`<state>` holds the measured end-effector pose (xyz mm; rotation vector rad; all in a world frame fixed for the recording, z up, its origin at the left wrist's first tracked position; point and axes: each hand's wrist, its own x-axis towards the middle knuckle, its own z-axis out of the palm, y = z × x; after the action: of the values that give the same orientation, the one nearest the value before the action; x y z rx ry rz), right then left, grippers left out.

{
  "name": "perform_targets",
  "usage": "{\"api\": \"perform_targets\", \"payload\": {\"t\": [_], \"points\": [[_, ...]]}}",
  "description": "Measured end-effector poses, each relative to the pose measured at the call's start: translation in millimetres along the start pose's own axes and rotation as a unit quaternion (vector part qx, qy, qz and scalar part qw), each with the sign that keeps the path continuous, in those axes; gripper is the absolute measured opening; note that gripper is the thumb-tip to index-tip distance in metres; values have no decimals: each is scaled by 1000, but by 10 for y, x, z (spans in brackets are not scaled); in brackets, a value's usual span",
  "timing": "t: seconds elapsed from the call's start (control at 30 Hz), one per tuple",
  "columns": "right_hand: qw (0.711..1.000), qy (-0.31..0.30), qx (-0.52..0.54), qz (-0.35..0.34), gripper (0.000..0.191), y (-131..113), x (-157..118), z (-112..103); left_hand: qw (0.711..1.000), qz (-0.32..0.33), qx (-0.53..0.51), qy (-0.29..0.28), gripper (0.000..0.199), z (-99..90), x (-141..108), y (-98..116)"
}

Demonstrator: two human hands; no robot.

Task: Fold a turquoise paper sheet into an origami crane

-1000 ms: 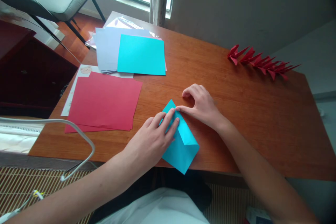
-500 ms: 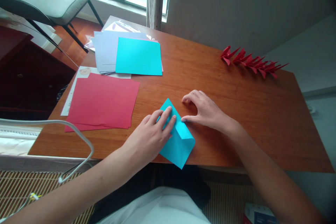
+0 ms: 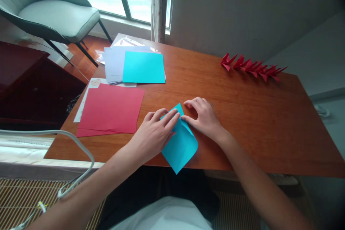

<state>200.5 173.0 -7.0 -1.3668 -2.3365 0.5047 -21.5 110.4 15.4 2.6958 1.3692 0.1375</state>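
Observation:
A blue sheet of origami paper (image 3: 180, 148) lies on the table at its front edge, turned with one corner toward me and its right edge partly folded over. On its upper left part rests my left hand (image 3: 159, 125), fingers stretched across the paper and pressing it down. My right hand (image 3: 203, 116) is at the paper's upper right edge, thumb and fingers apart in a curve. Its thumb tip touches or nearly touches the folded edge. The paper beneath my left fingers is hidden.
Red sheets (image 3: 111, 109) lie on the left of the wooden table (image 3: 242, 122). Behind them another blue sheet (image 3: 144, 67) tops white papers (image 3: 113, 63). Several folded red paper figures (image 3: 253, 67) stand in a row at the back right. A white cable (image 3: 81, 143) loops at the front left.
The blue paper has turned slightly, its near corner swinging left. My right hand has shifted a little left, closer to my left hand. The whole view has also shifted slightly.

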Motion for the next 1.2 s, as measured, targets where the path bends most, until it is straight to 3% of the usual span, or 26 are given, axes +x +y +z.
{"api": "perform_targets", "payload": {"t": [0.23, 0.63, 0.73, 0.83, 0.93, 1.03, 1.2], "points": [[1000, -2, 5, 18, 33, 29, 30, -8, 999, 22, 24, 12, 44, 51, -29, -37], [997, 39, -16, 72, 32, 142, 715, 74, 1000, 15, 6, 4, 41, 12, -27, -21], [995, 43, 53, 78, 38, 55, 575, -26, 999, -13, -23, 35, 42, 7, -75, -34], [985, 22, 150, 84, 50, -163, 233, -197, 989, -98, -60, 94, 47, -13, -160, -53], [992, 13, 107, 69, 48, -365, -124, -282, 974, -180, -71, 122, 51, -35, -246, -32], [996, 28, 40, 74, 38, -393, -343, -202, 967, -221, -64, 106, 52, -36, -281, 39], [989, 81, 31, 118, 27, -234, -456, -5, 960, -256, -59, 93, 48, 15, -222, 146]]}}
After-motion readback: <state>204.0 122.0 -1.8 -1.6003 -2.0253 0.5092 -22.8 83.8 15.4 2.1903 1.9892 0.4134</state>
